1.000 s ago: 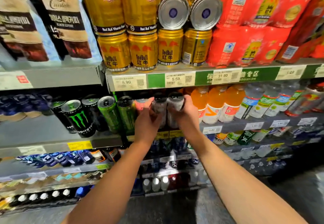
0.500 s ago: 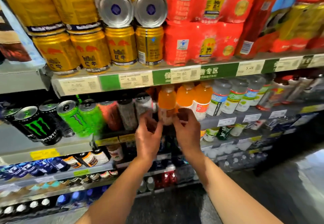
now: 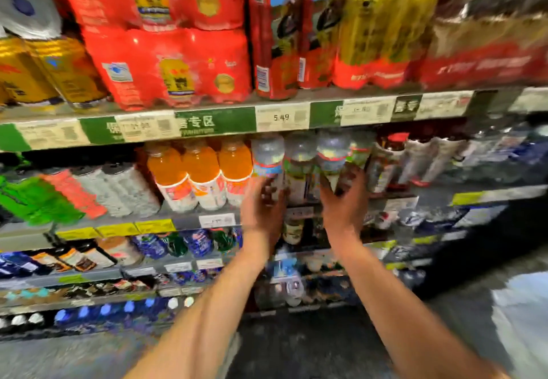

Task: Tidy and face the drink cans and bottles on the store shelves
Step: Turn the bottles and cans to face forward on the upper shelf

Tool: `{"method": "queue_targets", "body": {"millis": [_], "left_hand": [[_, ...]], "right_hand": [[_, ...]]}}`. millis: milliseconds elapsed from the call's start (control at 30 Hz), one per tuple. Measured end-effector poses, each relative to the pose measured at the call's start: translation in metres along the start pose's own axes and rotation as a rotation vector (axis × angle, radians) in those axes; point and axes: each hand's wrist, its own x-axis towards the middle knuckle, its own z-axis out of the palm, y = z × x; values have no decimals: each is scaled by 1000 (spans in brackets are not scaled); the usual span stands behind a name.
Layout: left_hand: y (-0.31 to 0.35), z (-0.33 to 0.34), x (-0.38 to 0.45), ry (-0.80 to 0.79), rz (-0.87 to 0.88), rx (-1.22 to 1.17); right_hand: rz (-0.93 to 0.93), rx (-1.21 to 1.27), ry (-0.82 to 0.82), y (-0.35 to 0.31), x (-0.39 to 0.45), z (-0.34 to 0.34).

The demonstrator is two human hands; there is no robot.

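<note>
A row of clear bottles [image 3: 300, 153] with pale labels stands on the second shelf [image 3: 154, 226], just right of three orange drink bottles [image 3: 201, 168]. My left hand [image 3: 262, 205] wraps the lower part of the leftmost clear bottle [image 3: 267, 153]. My right hand [image 3: 344, 200] holds the lower part of a clear bottle [image 3: 332, 150] two places to the right. Both arms reach up from the bottom of the view. Motion blur hides the labels and the exact finger positions.
Red multipacks [image 3: 178, 67] and gold cans [image 3: 29, 73] fill the top shelf above a green price strip [image 3: 216, 125]. Green cans [image 3: 29, 200] and grey cans [image 3: 124, 191] stand left of the orange bottles. Lower shelves hold several small bottles [image 3: 195, 243]. Dark floor [image 3: 326, 349] lies below.
The view and both hands have shifted right along the second shelf, from the grey cans past the orange bottles to the clear bottles, which the hands now hold.
</note>
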Motion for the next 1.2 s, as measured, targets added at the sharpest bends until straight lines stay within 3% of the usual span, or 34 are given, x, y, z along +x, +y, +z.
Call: {"method": "queue_targets", "body": {"millis": [100, 233, 400, 1033, 1200], "left_hand": [[9, 21, 0, 120, 106, 91], [20, 32, -10, 267, 88, 133], [14, 29, -4, 374, 82, 194], [12, 27, 5, 357, 61, 251], [26, 24, 11, 347, 131, 312]], "right_hand": [[-46, -2, -77, 11, 18, -8], [-35, 22, -181, 15, 27, -7], [-63, 23, -130, 20, 28, 3], [-42, -91, 32, 16, 30, 17], [-341, -61, -9, 7, 5, 15]]}}
